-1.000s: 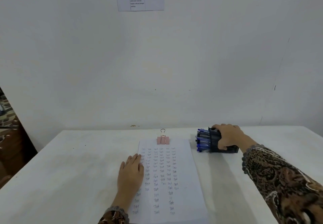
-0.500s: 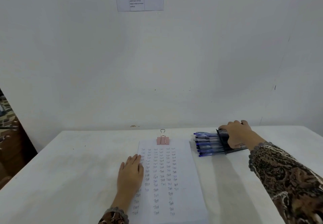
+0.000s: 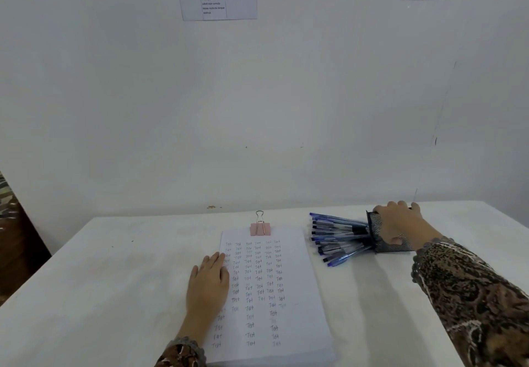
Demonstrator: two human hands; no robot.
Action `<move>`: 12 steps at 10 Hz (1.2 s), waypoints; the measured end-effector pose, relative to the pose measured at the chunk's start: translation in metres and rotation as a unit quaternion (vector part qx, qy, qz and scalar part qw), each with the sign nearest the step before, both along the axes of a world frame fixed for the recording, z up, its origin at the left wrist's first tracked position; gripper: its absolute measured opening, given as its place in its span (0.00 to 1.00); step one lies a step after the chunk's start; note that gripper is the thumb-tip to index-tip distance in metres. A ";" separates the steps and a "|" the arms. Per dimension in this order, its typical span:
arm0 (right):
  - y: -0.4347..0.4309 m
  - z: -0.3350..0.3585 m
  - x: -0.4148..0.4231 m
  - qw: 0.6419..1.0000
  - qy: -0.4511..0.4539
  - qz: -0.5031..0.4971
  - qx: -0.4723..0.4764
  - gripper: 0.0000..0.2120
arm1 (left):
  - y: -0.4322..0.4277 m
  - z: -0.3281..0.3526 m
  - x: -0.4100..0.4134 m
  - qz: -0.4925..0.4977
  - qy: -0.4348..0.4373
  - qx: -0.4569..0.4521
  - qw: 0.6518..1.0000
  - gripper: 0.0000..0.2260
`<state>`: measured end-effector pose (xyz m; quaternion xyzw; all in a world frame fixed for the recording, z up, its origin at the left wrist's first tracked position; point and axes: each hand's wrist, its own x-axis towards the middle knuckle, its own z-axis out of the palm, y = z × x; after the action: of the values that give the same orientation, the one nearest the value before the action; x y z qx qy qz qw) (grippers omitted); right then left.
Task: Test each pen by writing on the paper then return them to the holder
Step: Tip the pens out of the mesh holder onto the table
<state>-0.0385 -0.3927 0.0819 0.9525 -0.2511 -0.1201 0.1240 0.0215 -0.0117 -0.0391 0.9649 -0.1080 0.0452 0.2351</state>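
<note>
- The holder (image 3: pixel 375 223), a dark mesh cup, is laid on its side on the table (image 3: pixel 86 281) with its mouth turned towards the paper. It is clamped from above by the right grip (image 3: pixel 400 223), with the fingers curled over its far wall and the thumb set against its near wall.
- Compared with a second ago, the holder is seen drawn away from the paper under the right grip. The pens (image 3: pixel 337 235), then mostly inside it, are now left well exposed.
- The pens are spread in a loose fan just beyond the right grip, on the side facing the left grip. Their rear ends are still lodged in the mouth, and the nearest one is angled out onto the table.
- This is judged to be an emptying of the holder, so that single pens can be picked and tried. No pen is held yet.
- The pens are blue-barrelled with dark caps or tips; an exact count cannot be made.
- The paper (image 3: pixel 300 295) is pinned flat by the left grip (image 3: pixel 207 283), whose fingers are laid straight and together on the edge farthest from the right grip. It has not shifted.
- Columns of handwritten "Test" are carried on the paper, with blank room left low down.
- A pink binder clip (image 3: pixel 260 228) is fixed to the paper's far edge, beyond the left grip.
</note>
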 end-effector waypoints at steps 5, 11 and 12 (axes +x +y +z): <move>-0.022 -0.012 -0.025 0.872 -0.406 -0.211 0.171 0.38 | 0.000 -0.001 0.001 0.000 -0.006 0.002 1.000 0.20; 0.029 -0.091 -0.057 0.649 -0.714 -0.098 0.243 0.22 | -0.001 -0.002 0.000 0.003 -0.001 -0.020 1.000 0.20; 0.040 -0.103 -0.058 0.760 -0.500 0.213 0.357 0.11 | 0.000 -0.001 -0.001 0.003 -0.002 -0.023 1.000 0.20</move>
<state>-0.0965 -0.3527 -0.0212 0.8816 -0.0068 0.3217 -0.3453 0.0205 -0.0121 -0.0406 0.9596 -0.1047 0.0502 0.2564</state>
